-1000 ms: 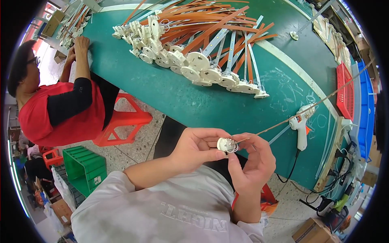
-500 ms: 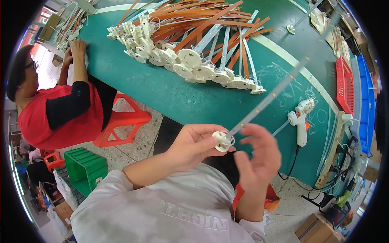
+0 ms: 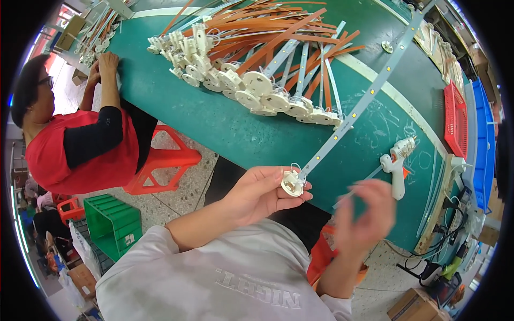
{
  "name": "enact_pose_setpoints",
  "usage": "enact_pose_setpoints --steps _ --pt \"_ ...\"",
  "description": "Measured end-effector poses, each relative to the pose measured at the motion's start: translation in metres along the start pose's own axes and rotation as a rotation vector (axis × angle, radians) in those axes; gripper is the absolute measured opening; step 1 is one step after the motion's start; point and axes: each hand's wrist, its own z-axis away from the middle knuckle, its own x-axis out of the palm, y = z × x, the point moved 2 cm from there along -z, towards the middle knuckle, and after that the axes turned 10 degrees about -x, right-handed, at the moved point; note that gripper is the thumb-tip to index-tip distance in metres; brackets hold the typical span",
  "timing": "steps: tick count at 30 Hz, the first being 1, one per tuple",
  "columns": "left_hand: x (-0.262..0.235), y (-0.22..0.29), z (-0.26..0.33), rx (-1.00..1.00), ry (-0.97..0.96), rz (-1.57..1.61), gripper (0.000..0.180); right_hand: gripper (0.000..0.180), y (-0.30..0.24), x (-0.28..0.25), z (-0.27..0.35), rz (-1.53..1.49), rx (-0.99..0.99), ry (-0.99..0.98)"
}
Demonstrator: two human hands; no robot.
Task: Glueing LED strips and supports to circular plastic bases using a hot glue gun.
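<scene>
My left hand [image 3: 254, 195] pinches a small round white plastic end cap [image 3: 290, 184], its hollow side with thin wires turned up. From the cap a long LED strip [image 3: 354, 116] with yellow chips slants up and to the right across the table. My right hand [image 3: 368, 214], blurred by motion, hangs in the air with its fingers loosely bent and apart, nothing visible in them. It is nearest to a white hot glue gun [image 3: 397, 176], which lies on the table with a clear glue stick [image 3: 372, 175] at its rear.
A heap of LED strips with white end caps [image 3: 257, 83] and orange bands [image 3: 273, 45] covers the back of the green table [image 3: 166, 109]. Red [image 3: 455, 115] and blue trays [image 3: 483, 139] stand at right. Another person [image 3: 80, 139] works at left by a red stool [image 3: 163, 166].
My right hand has moved away from the end cap, right toward the glue gun. In my left hand the cap has turned hollow side up, and the LED strip now shows its chips face-on.
</scene>
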Motion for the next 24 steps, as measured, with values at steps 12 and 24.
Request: enact_pose_setpoints --steps 12,24 --pt "0.004 0.001 0.004 0.032 -0.049 -0.177 0.043 0.035 -0.023 0.048 0.005 -0.597 0.219 -0.041" --pt "-0.003 0.0 0.001 0.017 -0.043 -0.092 0.045 0.034 0.016 -0.004 0.022 -0.294 0.147 0.121"
